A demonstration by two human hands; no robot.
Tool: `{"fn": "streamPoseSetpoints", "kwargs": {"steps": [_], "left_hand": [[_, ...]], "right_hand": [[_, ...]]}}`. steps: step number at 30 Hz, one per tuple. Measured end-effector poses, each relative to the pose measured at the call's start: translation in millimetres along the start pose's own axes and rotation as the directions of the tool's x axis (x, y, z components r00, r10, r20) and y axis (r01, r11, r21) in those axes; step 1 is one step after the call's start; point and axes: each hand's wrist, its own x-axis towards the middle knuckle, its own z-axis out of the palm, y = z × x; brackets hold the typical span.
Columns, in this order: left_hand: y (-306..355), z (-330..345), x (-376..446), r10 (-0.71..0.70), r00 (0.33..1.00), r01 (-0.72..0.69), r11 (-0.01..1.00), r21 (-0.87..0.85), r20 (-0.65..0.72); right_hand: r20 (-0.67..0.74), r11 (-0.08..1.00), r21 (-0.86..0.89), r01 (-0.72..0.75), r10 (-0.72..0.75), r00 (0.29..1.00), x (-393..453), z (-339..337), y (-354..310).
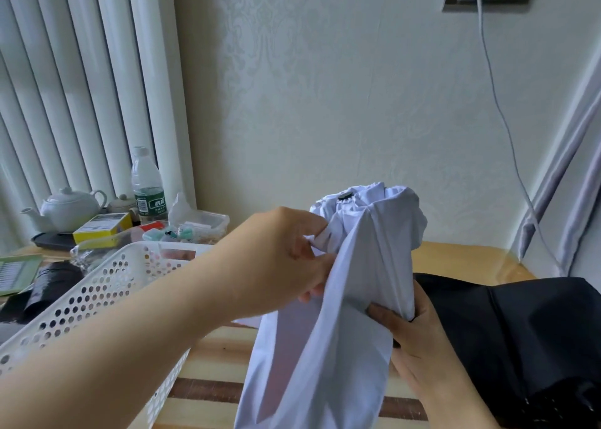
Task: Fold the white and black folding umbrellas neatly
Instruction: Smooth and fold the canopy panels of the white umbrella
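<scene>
The white folding umbrella stands upright in front of me, its tip with a black cap pointing up and its loose canopy hanging down toward me. My left hand pinches a fold of the white fabric near the top on the left side. My right hand grips the bunched canopy lower down on the right. The black umbrella lies loose and unfolded on the table at the right, behind my right hand.
A white perforated plastic basket sits at the left on the wooden table. Behind it are a white teapot, a water bottle, a yellow box and small clutter. A cable hangs from a wall socket at upper right.
</scene>
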Motion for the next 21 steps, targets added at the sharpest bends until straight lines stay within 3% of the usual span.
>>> {"fn": "streamPoseSetpoints", "kwargs": {"steps": [5,9,11,14,21], "left_hand": [[-13,15,-13,0.253,0.944,-0.248,0.967,0.052,-0.210],[-17,23,-23,0.284,0.935,-0.321,0.932,-0.166,-0.212],[-17,23,-26,0.259,0.939,-0.314,0.914,-0.259,-0.225],[-11,23,-25,0.120,0.975,-0.186,0.896,-0.402,-0.185],[5,32,-14,-0.079,0.960,-0.045,0.902,-0.430,-0.267]], "right_hand": [[0.023,0.997,0.078,0.028,-0.030,0.999,1,5,3],[0.042,0.987,0.157,0.020,-0.027,0.999,1,7,8],[0.047,0.981,0.192,0.004,-0.013,0.999,0,5,8],[0.032,0.979,0.204,-0.017,0.010,0.999,0,3,8],[0.005,0.977,0.208,-0.051,0.051,0.999,-1,0,8]]}}
